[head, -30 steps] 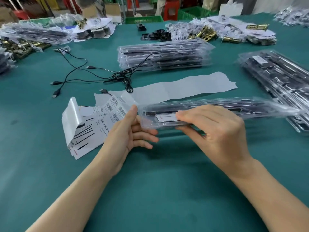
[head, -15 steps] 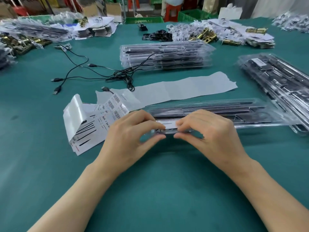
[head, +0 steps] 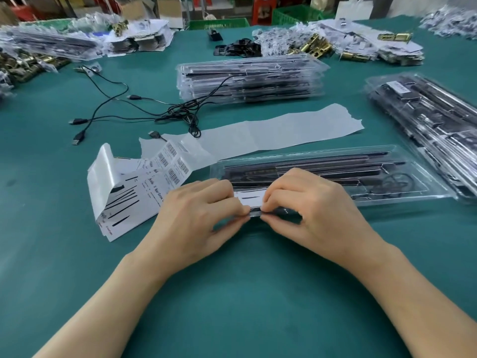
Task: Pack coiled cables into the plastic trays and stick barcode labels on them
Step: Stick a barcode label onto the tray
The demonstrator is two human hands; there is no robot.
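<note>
The tray (head: 361, 174) lies with its long axis left to right. The label (head: 251, 197) sits on the tray's near edge, toward its left end. The left hand (head: 198, 218) and right hand (head: 309, 210) flank the label, thumbs and curled fingers pinching the tray's rim. Both are equally near; smoothing probably runs along that axis.

Bench (head: 232, 319) was covered in a teal mat, evenly lit, with soft shadows. Beyond its far edge stood green plastic crates (head: 219, 23), a red stool (head: 260, 10) and cardboard boxes (head: 134, 10). Pale fabric (head: 413, 3) hung far right.
</note>
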